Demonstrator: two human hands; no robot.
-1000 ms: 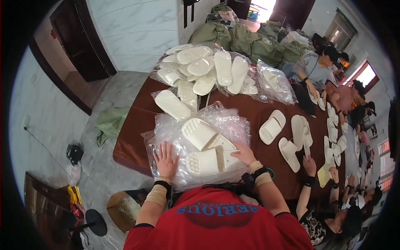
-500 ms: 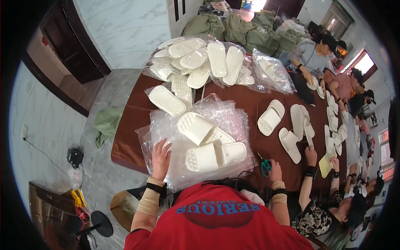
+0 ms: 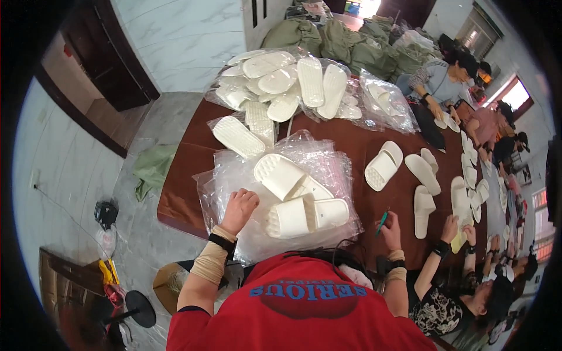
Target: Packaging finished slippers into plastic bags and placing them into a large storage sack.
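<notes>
A pair of white slippers (image 3: 285, 178) lies on a stack of clear plastic bags (image 3: 234, 175) in front of me. The nearer slipper (image 3: 331, 214) rests on its side-by-side mate's lower edge. My left hand (image 3: 241, 209) hovers over or touches the bags just left of the pair, fingers loosely bent and holding nothing. My right hand (image 3: 391, 231) grips small scissors (image 3: 381, 221) with teal handles, their tips pointing away from me, above the brown table right of the bags. How the fingers sit in the handles is partly hidden.
Bagged slippers (image 3: 275, 82) pile up at the table's far side. Loose slippers (image 3: 383, 166) lie to the right on the brown table (image 3: 187, 193). A co-worker's hands (image 3: 449, 228) handle slippers close by on my right. Green sacks (image 3: 293, 35) stand behind.
My left hand has shifted right, its fingers bending more. The scissors have turned and risen slightly in my right hand. Slippers by the co-worker on the right have been rearranged.
</notes>
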